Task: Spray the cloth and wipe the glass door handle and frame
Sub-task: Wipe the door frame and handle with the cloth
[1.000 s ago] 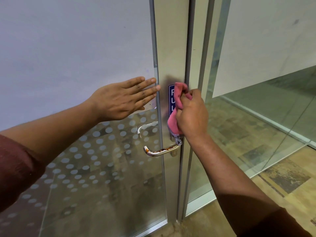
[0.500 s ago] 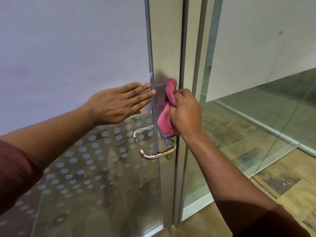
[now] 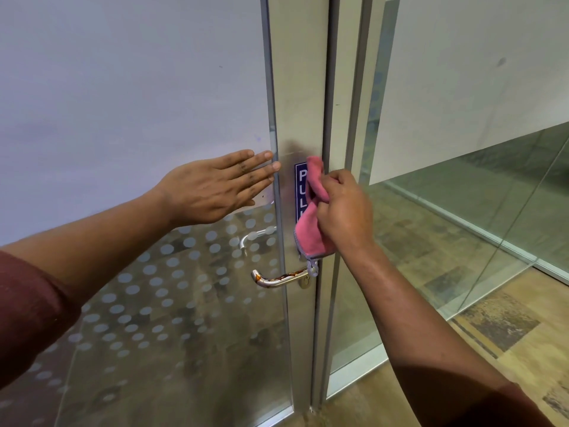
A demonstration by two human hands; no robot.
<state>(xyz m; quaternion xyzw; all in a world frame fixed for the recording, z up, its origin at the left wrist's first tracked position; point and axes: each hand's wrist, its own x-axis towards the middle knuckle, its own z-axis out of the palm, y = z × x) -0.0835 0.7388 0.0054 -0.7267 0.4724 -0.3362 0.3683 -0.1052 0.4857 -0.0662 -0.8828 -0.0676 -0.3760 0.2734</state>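
My right hand [image 3: 345,211] grips a bunched pink cloth [image 3: 311,232] and presses it against the silver door frame [image 3: 298,87], over a blue PULL sign [image 3: 300,186]. The cloth's lower corner hangs just above the chrome lever handle [image 3: 277,280], which shows rust-coloured stains. My left hand [image 3: 215,189] lies flat with fingers spread on the frosted glass door [image 3: 123,87], fingertips at the frame's left edge. No spray bottle is in view.
A second lever handle [image 3: 252,237] shows through the dotted lower glass. To the right stand a fixed glass panel [image 3: 462,211] and its metal post [image 3: 357,118]. Tan patterned floor [image 3: 508,334] spreads at the lower right.
My right hand has slid the cloth to the right on the frame, uncovering the PULL sign that it hid half a second ago. My left hand stays flat on the glass.
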